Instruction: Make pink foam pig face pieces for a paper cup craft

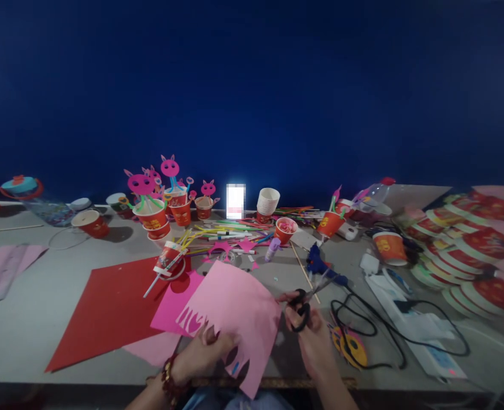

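My left hand (212, 348), a beaded bracelet on its wrist, grips the lower edge of a light pink paper sheet (238, 290). Narrow slits and curved pieces have been cut from the sheet's lower edge. Black-handled scissors (299, 319) are in my right hand (314, 336), with fingers through the loops. Their blades point up and right, away from the sheet, and look slightly apart. The right fingertips lie close to the sheet's right edge; whether they touch it I cannot tell. Beneath the sheet lie a magenta sheet (166, 310) and a large red sheet (110, 307).
Red paper cups hold pink animal-face figures (140, 183) at the back left. Several markers and sticks (230, 232) lie mid-table beside a purple glue stick (273, 249). At right are a blue glue gun (315, 259), its black cord, a power strip (435, 356) and stacked cups (478, 250).
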Demonstrator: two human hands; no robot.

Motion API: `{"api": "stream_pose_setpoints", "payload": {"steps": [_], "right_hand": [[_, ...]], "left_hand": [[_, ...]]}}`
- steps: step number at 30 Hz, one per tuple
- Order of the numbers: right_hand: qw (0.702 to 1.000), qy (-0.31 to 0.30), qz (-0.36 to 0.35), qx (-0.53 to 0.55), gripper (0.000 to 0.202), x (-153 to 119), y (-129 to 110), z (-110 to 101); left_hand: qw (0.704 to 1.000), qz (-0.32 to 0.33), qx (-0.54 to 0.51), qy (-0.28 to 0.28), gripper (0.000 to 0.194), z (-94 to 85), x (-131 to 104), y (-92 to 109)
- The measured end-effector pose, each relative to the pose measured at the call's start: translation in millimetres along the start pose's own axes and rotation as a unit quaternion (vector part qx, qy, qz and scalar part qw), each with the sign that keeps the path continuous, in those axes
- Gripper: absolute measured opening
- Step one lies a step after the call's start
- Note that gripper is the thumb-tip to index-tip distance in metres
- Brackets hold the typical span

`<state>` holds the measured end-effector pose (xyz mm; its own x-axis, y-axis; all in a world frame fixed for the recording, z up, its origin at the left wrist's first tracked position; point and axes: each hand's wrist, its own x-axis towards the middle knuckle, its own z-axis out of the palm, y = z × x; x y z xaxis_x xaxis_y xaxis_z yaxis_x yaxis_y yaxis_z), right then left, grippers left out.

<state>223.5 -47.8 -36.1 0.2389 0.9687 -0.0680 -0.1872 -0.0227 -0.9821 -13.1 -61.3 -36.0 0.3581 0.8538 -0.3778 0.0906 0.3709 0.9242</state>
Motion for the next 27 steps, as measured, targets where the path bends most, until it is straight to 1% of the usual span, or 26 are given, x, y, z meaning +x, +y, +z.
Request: {"api": "stream_pose_setpoints", "payload": {"steps": [2, 3, 6, 7, 9, 12, 15, 16, 18, 20, 23, 25, 27], "right_hand": [[0.999, -0.018, -0.033, -0.037, 0.033, 5.8, -5.0, -4.7], [0.998, -0.034, -0.037, -0.046, 0.035, 8.4, -6.3, -6.1], [0.995, -0.088, -0.014, -0.046, 0.039, 13.5, -4.4, -6.3], [0.994, -0.097, -0.003, -0.047, 0.040, 14.0, -1.9, -5.3], [0.994, -0.089, 0.018, -0.053, 0.039, 13.1, 4.1, -2.6], [0.998, -0.046, 0.037, -0.032, 0.040, 9.4, 10.9, 1.5], [0.999, -0.003, 0.032, 0.011, 0.040, 6.8, 10.6, 5.6], [0.999, 0.007, 0.032, 0.023, 0.039, 6.4, 9.1, 7.2], [0.998, 0.022, 0.034, 0.047, 0.038, 5.8, 5.5, 10.5], [0.997, 0.039, 0.036, 0.061, 0.036, 4.9, 2.8, 13.7], [0.994, 0.073, 0.033, 0.069, 0.034, 2.0, 2.5, 18.0], [0.993, 0.089, 0.036, 0.074, 0.035, -0.6, 4.7, 20.5], [0.991, 0.098, 0.039, 0.078, 0.036, -3.0, 7.4, 22.8]], "left_hand": [[0.999, 0.003, 0.015, -0.036, 0.042, -2.0, 0.8, 4.5], [0.998, 0.002, 0.020, -0.057, 0.043, -3.0, 1.4, 6.3], [0.993, 0.005, 0.022, -0.119, 0.046, -4.1, 4.4, 10.4], [0.991, 0.009, 0.018, -0.134, 0.047, -3.8, 5.8, 11.5], [0.989, 0.019, 0.006, -0.143, 0.049, -3.4, 9.0, 13.1], [0.991, 0.029, -0.022, -0.125, 0.050, -5.6, 13.0, 11.0], [0.994, 0.045, -0.078, -0.061, 0.044, -12.3, 14.4, 0.2], [0.993, 0.054, -0.101, -0.034, 0.045, -15.0, 14.1, -5.2], [0.988, 0.070, -0.139, 0.004, 0.056, -19.5, 12.6, -17.1], [0.979, 0.090, -0.181, 0.001, 0.066, -21.8, 10.4, -28.5], [0.959, 0.131, -0.245, -0.051, 0.074, -20.6, 7.1, -39.5], [0.953, 0.150, -0.255, -0.061, 0.072, -17.9, 4.6, -41.1], [0.956, 0.154, -0.245, -0.044, 0.062, -14.8, 1.5, -39.3]]}}
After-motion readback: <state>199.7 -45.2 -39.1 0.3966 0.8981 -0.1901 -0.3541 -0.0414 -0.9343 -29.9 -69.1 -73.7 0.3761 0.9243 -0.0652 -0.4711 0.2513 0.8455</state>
